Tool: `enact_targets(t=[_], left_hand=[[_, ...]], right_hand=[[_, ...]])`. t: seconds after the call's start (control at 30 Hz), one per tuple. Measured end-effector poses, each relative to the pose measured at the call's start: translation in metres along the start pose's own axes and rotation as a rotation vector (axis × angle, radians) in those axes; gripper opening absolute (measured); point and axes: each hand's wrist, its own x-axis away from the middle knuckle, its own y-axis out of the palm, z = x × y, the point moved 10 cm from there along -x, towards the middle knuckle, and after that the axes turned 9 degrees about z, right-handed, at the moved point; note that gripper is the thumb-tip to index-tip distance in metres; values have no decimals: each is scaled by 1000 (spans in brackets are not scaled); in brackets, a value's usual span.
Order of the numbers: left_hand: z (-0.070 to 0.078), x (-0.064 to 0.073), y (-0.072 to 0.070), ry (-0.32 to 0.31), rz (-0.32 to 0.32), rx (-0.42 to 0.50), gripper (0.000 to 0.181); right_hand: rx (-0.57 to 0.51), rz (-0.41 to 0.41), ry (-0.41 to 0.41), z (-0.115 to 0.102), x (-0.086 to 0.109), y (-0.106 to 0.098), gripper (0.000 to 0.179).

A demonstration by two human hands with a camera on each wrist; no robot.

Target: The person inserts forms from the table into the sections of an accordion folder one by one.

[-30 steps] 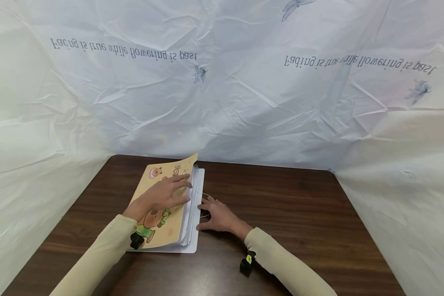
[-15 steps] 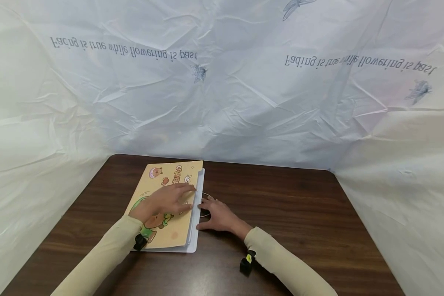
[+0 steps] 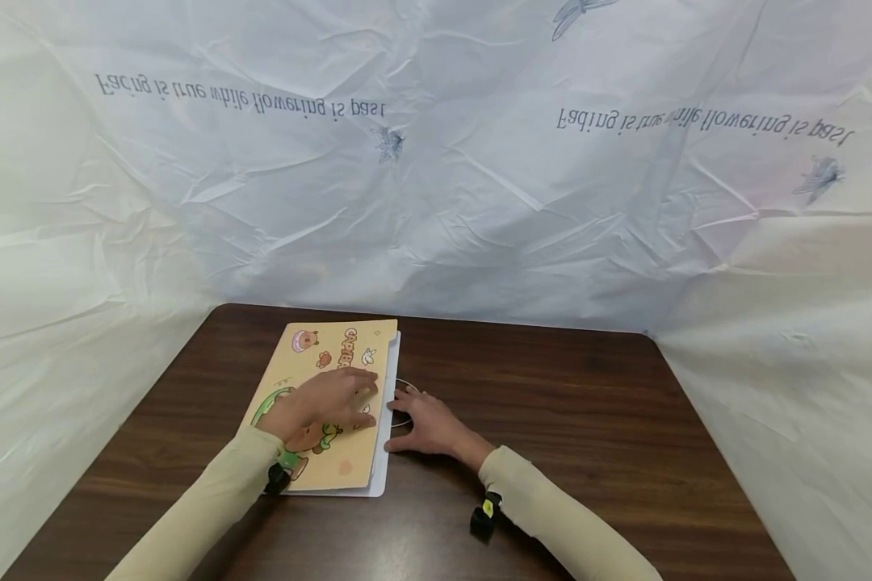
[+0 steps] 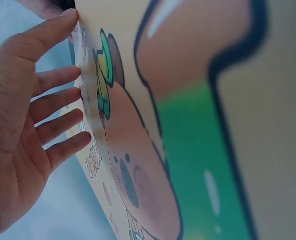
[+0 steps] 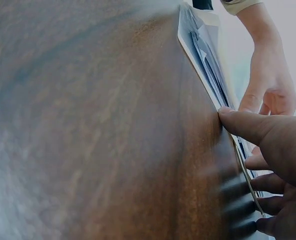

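A folder [image 3: 334,468] with a tan cover of capybara cartoons lies on the left half of the table. Its cover is down, and a strip of the white back [image 3: 381,460] shows along the right edge. My left hand [image 3: 324,399] rests its fingertips on the cover, fingers spread, as the left wrist view also shows [image 4: 18,115]. At the right edge, my right hand [image 3: 432,424] touches the folder with thumb and fingertips. A thin elastic band [image 3: 407,382] loops out beside those fingers. In the right wrist view, papers [image 5: 207,55] show between the covers.
The dark wooden table [image 3: 567,420] stretches to the right of the folder. White plastic sheeting [image 3: 480,202] with printed lettering hangs behind the table and on both sides. A small black device [image 3: 483,520] is strapped at each wrist.
The raised front cover has come down flat over the papers under my left hand, which has shifted slightly right. My right hand has stayed at the folder's edge.
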Motion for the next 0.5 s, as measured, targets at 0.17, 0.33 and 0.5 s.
enact_targets(t=[0.17, 0.33, 0.5], left_hand=[[-1, -1, 3, -22, -15, 3, 56], [-3, 1, -1, -53, 12, 36, 56], [-3, 11, -26, -88, 174, 114, 53]], right_hand=[[-24, 14, 10, 1, 1, -3, 72], [-112, 102, 21, 9, 6, -21, 69], [-177, 233, 53, 28, 23, -59, 70]])
